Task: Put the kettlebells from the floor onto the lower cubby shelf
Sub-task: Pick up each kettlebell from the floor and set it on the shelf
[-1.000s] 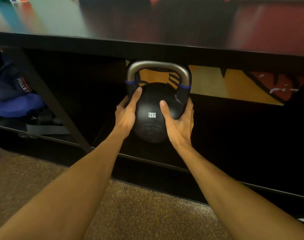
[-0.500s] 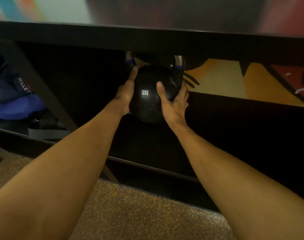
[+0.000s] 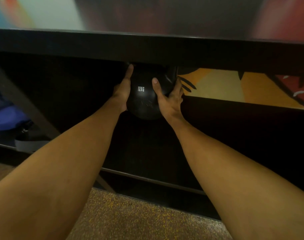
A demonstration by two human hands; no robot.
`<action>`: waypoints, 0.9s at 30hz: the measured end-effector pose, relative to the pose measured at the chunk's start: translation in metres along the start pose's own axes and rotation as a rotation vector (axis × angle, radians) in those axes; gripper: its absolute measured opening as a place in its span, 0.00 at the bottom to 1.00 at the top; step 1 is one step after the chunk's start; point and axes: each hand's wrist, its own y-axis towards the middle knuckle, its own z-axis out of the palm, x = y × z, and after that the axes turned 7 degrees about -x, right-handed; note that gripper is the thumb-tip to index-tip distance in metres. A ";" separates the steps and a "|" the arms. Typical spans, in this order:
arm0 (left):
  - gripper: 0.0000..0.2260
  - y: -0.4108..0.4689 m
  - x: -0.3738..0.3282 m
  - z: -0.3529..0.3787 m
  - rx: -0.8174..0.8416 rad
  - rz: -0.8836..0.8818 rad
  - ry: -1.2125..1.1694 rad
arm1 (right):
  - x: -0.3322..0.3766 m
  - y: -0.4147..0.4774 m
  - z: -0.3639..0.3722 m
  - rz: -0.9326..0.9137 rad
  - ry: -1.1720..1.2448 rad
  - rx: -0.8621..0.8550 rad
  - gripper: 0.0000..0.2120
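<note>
A black kettlebell (image 3: 142, 99) marked 12KG is inside the dark lower cubby shelf (image 3: 147, 153), deep under the upper board. Its handle is almost wholly hidden behind that board; only a stub shows at the right. My left hand (image 3: 122, 90) presses on its left side and my right hand (image 3: 171, 97) cups its right side. Both arms are stretched forward into the cubby. Whether the kettlebell's base rests on the shelf floor I cannot tell.
The black top board (image 3: 147, 47) of the shelf unit spans the view just above the kettlebell. A slanted divider (image 3: 23, 104) separates a left cubby holding a blue bag (image 3: 4, 115) and a grey strap. Speckled floor (image 3: 130, 220) lies in front. A painted wall (image 3: 234, 87) shows behind.
Both hands have pushed the kettlebell farther back into the cubby. Its handle, fully visible one second ago, has gone behind the top board.
</note>
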 end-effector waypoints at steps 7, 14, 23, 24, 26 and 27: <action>0.39 -0.015 -0.005 -0.006 0.082 -0.080 0.081 | 0.003 0.001 -0.004 0.047 -0.007 0.054 0.51; 0.37 -0.035 0.024 -0.012 -0.116 -0.026 0.088 | 0.006 -0.019 -0.026 0.114 -0.047 0.131 0.49; 0.37 -0.128 0.052 0.013 -0.106 0.080 0.147 | 0.018 -0.095 -0.099 0.229 -0.042 0.219 0.45; 0.35 -0.138 0.054 0.018 -0.092 0.093 0.167 | 0.020 -0.101 -0.108 0.238 -0.043 0.215 0.45; 0.32 -0.163 0.060 0.033 -0.032 0.116 0.220 | 0.020 -0.115 -0.134 0.256 -0.060 0.192 0.44; 0.31 -0.172 0.063 0.038 -0.005 0.123 0.232 | 0.020 -0.121 -0.142 0.250 -0.076 0.190 0.43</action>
